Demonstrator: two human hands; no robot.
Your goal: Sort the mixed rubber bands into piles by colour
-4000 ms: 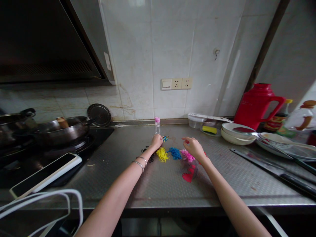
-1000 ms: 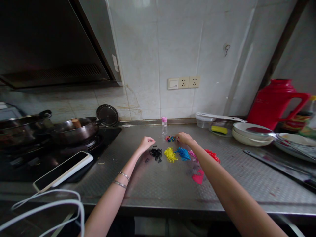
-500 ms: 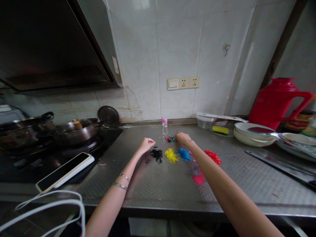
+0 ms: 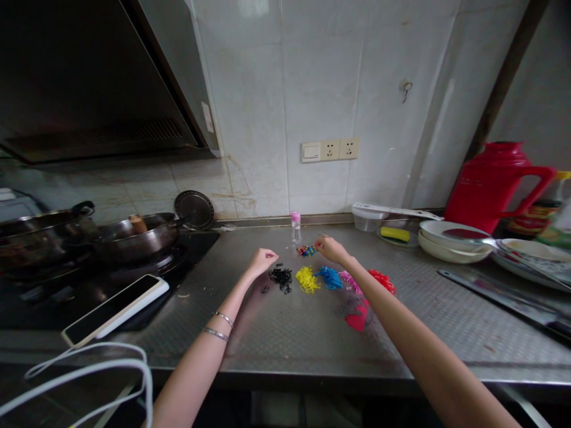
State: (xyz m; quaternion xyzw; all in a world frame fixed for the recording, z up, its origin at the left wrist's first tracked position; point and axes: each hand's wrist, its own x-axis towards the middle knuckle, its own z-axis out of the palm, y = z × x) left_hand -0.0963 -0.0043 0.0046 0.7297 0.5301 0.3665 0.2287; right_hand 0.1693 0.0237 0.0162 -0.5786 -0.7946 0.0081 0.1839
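Small piles of what look like little rubber bands lie sorted by colour: black [image 4: 281, 278], yellow [image 4: 307, 279], blue [image 4: 330, 277], pink [image 4: 351, 282] and red [image 4: 382, 281]. Behind them is a mixed-colour pile [image 4: 306, 251]. My left hand [image 4: 263, 261] hovers behind and left of the black pile, fingertips pinched together; anything between them is too small to make out. At the right edge of the mixed pile, my right hand [image 4: 329, 247] has its fingers pinched, and what they hold is hidden.
A small clear bottle with a pink cap [image 4: 295, 227] stands behind the mixed pile. A red heart-shaped piece [image 4: 357, 318] lies near the front. On the left are pans [image 4: 138, 241] and a phone-like device [image 4: 113, 309]; bowls [image 4: 452, 252], a knife [image 4: 482, 291] and a red thermos [image 4: 486, 190] are rightward.
My right hand has shifted slightly left and down beside the mixed pile, and more of the pink pile shows. My left hand stays pinched near the black pile. The view has turned slightly.
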